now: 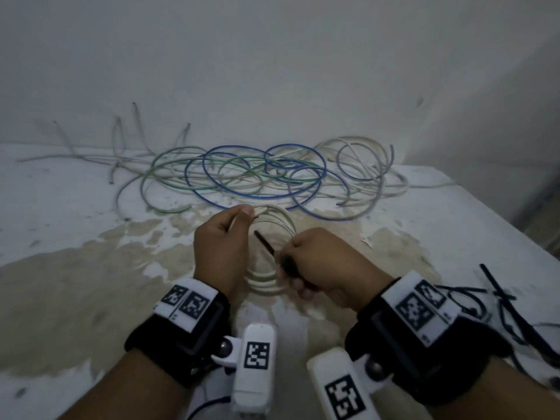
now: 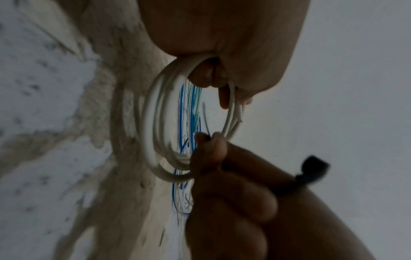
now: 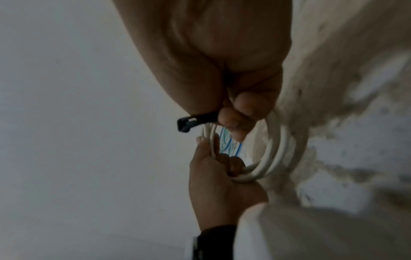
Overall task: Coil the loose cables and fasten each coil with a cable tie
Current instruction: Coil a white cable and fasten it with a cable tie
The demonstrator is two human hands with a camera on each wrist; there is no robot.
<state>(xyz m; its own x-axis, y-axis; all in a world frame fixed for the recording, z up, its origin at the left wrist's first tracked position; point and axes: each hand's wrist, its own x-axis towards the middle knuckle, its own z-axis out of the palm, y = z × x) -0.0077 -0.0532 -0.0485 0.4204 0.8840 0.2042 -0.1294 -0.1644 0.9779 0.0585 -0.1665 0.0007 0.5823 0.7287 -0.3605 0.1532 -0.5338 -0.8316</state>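
A white cable coil (image 1: 283, 219) hangs upright just above the stained table (image 1: 75, 268). My left hand (image 1: 242, 216) grips the coil's upper left arc, fingers curled round the strands (image 2: 149, 133). My right hand (image 1: 291, 257) pinches a black cable tie (image 1: 263, 240) against the coil's right side. The tie's thin end points up and left inside the loop. Its square head (image 3: 184, 124) sticks out past my right fingers (image 3: 240, 112). In the left wrist view the same head (image 2: 314, 168) shows behind my right hand (image 2: 222, 176).
A tangle of loose blue, green and white cables (image 1: 257, 177) lies at the back against the wall. Several black cable ties (image 1: 500, 301) lie at the right near the table's edge. Brown stains mark the near tabletop.
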